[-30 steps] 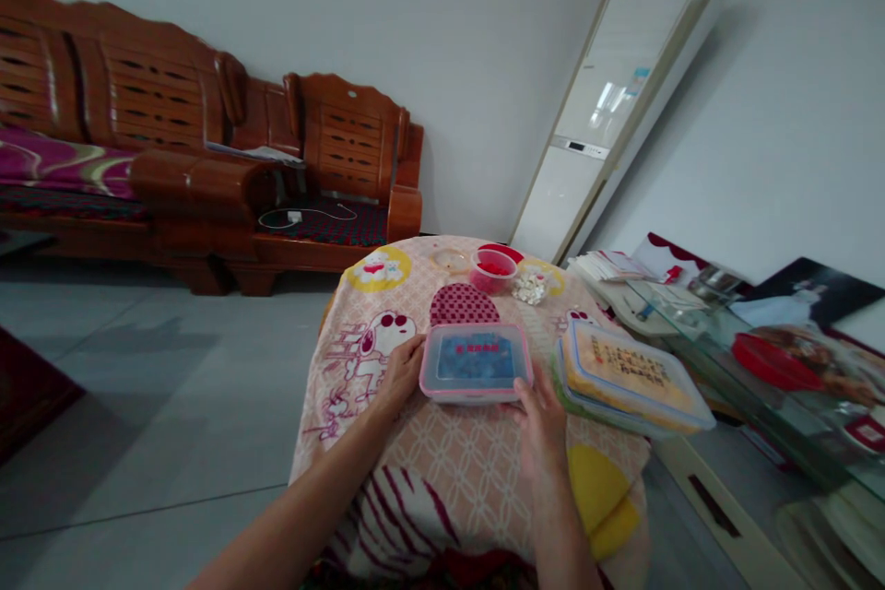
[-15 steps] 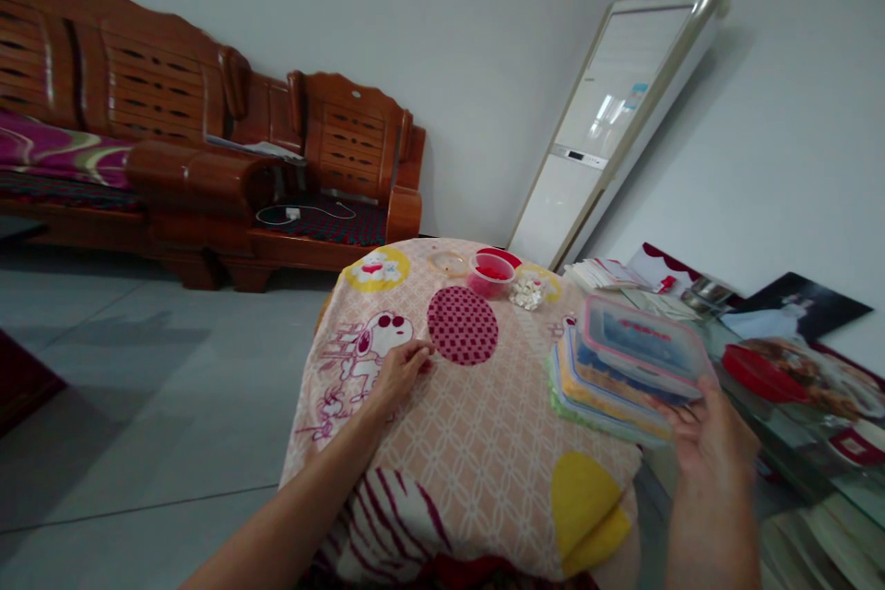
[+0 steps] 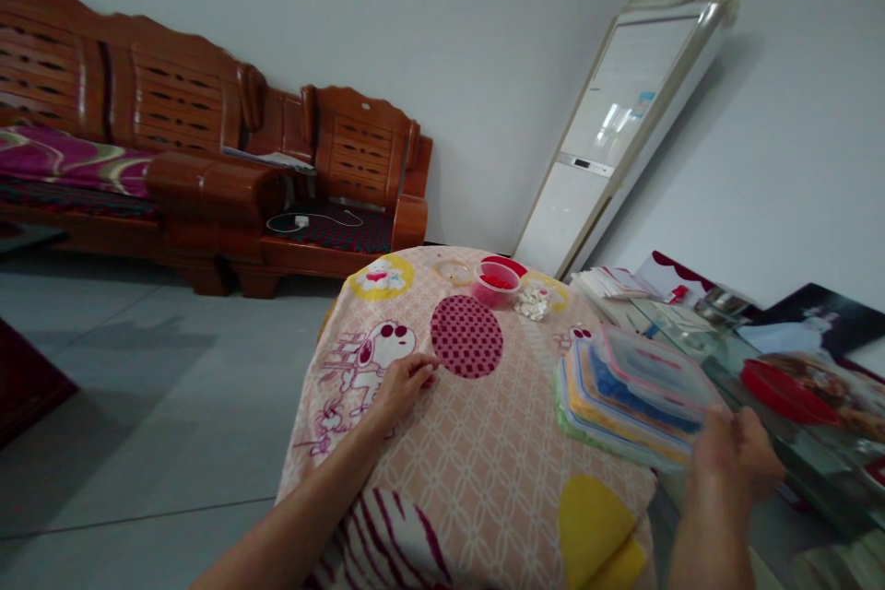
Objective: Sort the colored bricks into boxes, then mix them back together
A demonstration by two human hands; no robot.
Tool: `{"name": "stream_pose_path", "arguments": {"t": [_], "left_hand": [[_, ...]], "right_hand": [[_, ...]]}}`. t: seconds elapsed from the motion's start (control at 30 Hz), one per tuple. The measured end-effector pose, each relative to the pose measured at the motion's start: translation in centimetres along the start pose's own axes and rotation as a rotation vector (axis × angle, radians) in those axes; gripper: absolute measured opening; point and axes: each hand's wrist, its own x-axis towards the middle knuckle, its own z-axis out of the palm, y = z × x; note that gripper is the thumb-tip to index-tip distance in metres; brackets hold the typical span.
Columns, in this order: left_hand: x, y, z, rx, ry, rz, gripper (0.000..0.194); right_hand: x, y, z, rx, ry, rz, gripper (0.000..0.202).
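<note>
My left hand rests on the patterned tablecloth, fingers pinched together beside the dark red circle; whatever they hold is too small to make out. My right hand, blurred, grips the near right edge of a clear lid with a pink rim. The lid is tilted over a stack of rectangular boxes. Blue contents show in the top box, with orange and green ones below. Farther back are a round tub with red pieces, a pile of white pieces and a round clear lid.
On the right a glass table holds papers, a metal bowl and a red dish. Beyond the table stand a wooden sofa and a tall white cabinet unit.
The pink-rimmed lid has come up and right off the top box, uncovering its blue contents. My right hand has moved right with it. My left hand stays pinched on the cloth; the view has shifted slightly.
</note>
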Motion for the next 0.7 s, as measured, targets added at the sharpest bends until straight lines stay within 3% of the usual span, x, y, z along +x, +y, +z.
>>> {"name": "stream_pose_path", "arguments": {"t": [0.1,0.17,0.27,0.37,0.5,0.6,0.7], "left_hand": [[-0.1,0.1,0.0,0.000,-0.014,-0.006,0.029],[-0.2,0.0,0.0,0.009,-0.018,-0.009,0.028],[0.0,-0.5,-0.1,0.028,-0.026,-0.014,0.028],[0.9,-0.9,-0.2,0.065,-0.086,-0.027,0.028],[4.0,0.8,1.1,0.257,-0.166,0.069,0.026],[6.9,3.1,4.2,0.432,-0.234,0.277,0.027],[9.9,4.1,8.9,0.527,-0.406,0.453,0.030]], "right_hand": [[-2.9,-4.0,-0.4,-0.010,0.073,-0.279,0.057],[-5.9,-6.5,0.3,0.085,0.033,-0.424,0.048],[-10.6,-8.1,3.1,0.218,-0.267,-0.599,0.038],[-14.1,-6.9,7.7,0.195,-0.595,-0.700,0.033],[-15.8,-4.1,12.9,-0.010,-0.850,-0.739,0.033],[-15.8,-2.3,14.1,-0.090,-0.926,-0.765,0.034],[-15.8,-0.2,13.2,-0.063,-0.967,-0.787,0.034]]}}
